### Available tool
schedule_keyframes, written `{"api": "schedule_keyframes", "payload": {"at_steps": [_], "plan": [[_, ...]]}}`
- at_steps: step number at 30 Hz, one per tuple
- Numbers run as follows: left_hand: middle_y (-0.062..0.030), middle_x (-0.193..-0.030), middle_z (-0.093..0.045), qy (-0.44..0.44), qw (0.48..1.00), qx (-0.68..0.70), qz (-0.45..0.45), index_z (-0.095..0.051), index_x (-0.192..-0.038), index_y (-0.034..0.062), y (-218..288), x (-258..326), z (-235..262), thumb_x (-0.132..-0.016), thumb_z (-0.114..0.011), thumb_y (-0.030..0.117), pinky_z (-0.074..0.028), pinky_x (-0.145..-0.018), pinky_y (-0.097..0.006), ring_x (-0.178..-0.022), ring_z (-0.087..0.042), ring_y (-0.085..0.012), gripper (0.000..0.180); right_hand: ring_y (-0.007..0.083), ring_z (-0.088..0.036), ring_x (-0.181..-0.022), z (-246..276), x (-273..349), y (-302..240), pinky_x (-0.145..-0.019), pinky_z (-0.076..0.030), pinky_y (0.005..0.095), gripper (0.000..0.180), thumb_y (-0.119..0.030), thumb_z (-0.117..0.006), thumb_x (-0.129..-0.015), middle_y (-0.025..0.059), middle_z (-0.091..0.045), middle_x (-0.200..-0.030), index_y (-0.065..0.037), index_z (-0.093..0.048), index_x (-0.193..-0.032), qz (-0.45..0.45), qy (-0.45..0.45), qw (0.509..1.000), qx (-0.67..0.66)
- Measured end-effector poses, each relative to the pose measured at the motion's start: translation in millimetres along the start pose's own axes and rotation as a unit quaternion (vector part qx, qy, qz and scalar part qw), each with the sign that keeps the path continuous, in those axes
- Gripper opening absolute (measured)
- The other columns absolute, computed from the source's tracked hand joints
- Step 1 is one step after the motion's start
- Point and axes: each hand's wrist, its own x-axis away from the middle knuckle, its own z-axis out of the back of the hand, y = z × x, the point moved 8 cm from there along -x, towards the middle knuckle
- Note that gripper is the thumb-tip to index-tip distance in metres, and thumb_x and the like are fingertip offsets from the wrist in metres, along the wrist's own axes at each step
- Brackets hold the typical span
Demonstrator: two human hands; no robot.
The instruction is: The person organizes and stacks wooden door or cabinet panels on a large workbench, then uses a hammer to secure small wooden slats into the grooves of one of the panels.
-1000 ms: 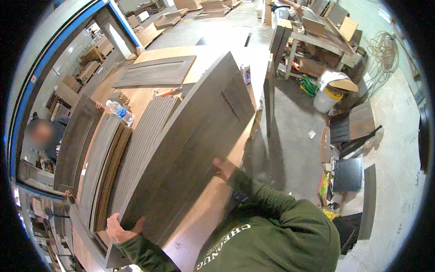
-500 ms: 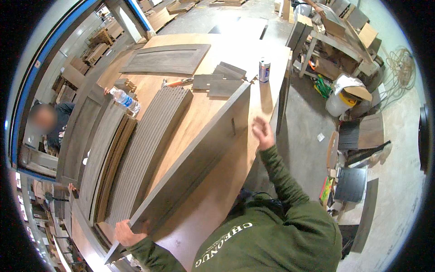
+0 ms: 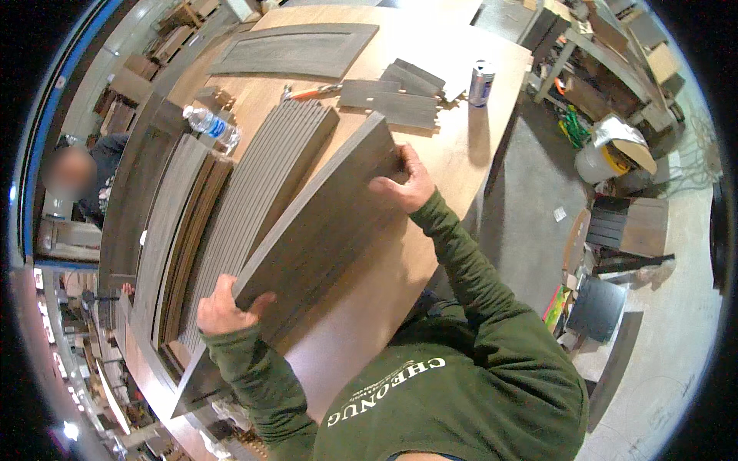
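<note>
A long grey wooden panel (image 3: 323,207) stands on edge over the table, running from near left to far right. My left hand (image 3: 231,309) clasps its near end, thumb on the face towards me. My right hand (image 3: 407,178) grips the far end, thumb on the same face and fingers around the end. Just left of the panel lies a row of narrow grey boards (image 3: 265,165) packed side by side. Further left is a stack of longer grey and brown strips (image 3: 181,207).
A water bottle (image 3: 211,127), a hammer (image 3: 311,93), small grey boards (image 3: 392,104) and a drink can (image 3: 481,84) sit on the wooden table (image 3: 369,265). A flat grey door panel (image 3: 296,51) lies at the far end. Another person (image 3: 100,173) is beyond the left side.
My right hand has moved from open in the air onto the panel's far end. The panel's far end has shifted left, towards the row of boards; my left hand still holds the near end.
</note>
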Motion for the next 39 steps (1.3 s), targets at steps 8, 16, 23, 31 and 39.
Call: {"api": "schedule_keyframes", "payload": {"at_steps": [8,16,23,31,39], "plan": [[-0.0068,-0.056,-0.052,0.016,0.999,0.018,0.033,-0.052,-0.072,0.0102,4,6,9,-0.043,-0.075,0.056,-0.035,-0.047,-0.038,-0.046,-0.045,-0.0292,0.059,0.0208,-0.051,-0.099,-12,27,91,-0.087,-0.042,0.0339,0.074,-0.024,-0.082,-0.056,0.0100,-0.053,-0.109,-0.002,-0.042,-0.114,-0.059,-0.017,0.985,-0.160],[-0.0061,-0.062,-0.056,0.020,0.999,0.025,0.025,-0.056,-0.078,0.0124,14,5,15,-0.045,-0.079,0.048,-0.038,-0.050,-0.037,-0.050,-0.049,-0.0287,0.054,0.0288,-0.052,-0.101,17,29,117,-0.088,-0.041,0.0378,0.078,-0.028,-0.081,-0.057,0.0164,-0.055,-0.107,-0.001,-0.043,-0.120,0.006,-0.130,0.967,0.219],[-0.0074,-0.063,-0.058,-0.006,0.999,0.029,0.028,-0.057,-0.089,0.0131,0,10,6,-0.045,-0.078,0.050,-0.041,-0.051,-0.037,-0.054,-0.053,-0.0295,0.061,0.0211,-0.048,-0.112,18,15,62,-0.097,-0.036,0.0322,0.054,-0.013,-0.068,-0.070,0.0114,-0.053,-0.116,-0.002,-0.047,-0.119,-0.022,-0.135,0.989,0.050],[-0.0087,-0.066,-0.060,-0.014,0.996,0.082,0.024,-0.057,-0.094,0.0136,-7,3,-1,-0.046,-0.081,0.039,-0.042,-0.050,-0.038,-0.054,-0.054,-0.0312,0.060,0.0133,-0.055,-0.091,2,27,133,-0.081,-0.046,0.0284,0.041,-0.012,-0.063,-0.078,0.0075,-0.058,-0.105,-0.003,-0.050,-0.116,-0.082,-0.250,0.965,0.024],[-0.0079,-0.070,-0.060,0.003,0.998,0.063,-0.009,-0.059,-0.097,0.0141,-6,9,-2,-0.051,-0.078,0.045,-0.041,-0.050,-0.037,-0.053,-0.052,-0.0302,0.059,0.0251,-0.060,-0.086,6,27,131,-0.076,-0.046,0.0336,0.046,-0.042,-0.065,-0.073,0.0129,-0.063,-0.089,-0.009,-0.058,-0.104,-0.081,-0.173,0.976,0.108]]}}
